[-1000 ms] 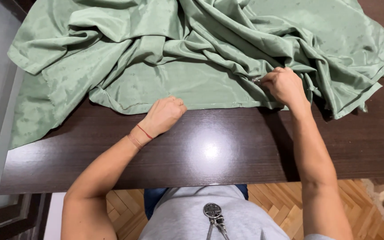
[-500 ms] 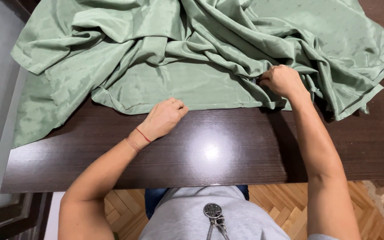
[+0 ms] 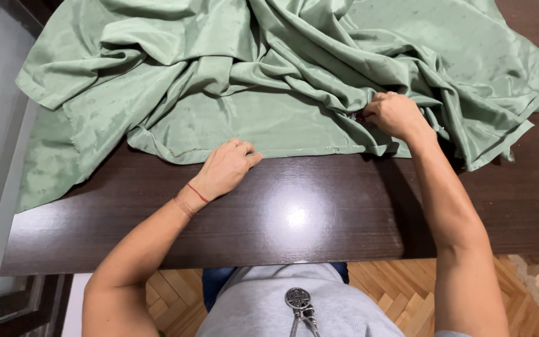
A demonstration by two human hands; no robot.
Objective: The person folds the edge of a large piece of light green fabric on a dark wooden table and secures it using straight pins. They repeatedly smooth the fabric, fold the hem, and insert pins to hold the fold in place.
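**Both hands on the green cloth**

Pinching a fold, the right hand [image 3: 396, 114] has its grip closed on the green cloth [image 3: 269, 81] where the folds bunch up. Left hand [image 3: 224, 168] rests at the cloth's near hem, fingers curled loosely and touching the edge; whether it grips is hard to tell. Rumpled, the cloth covers the far half of the dark desk [image 3: 294, 212] and spills over its left edge.
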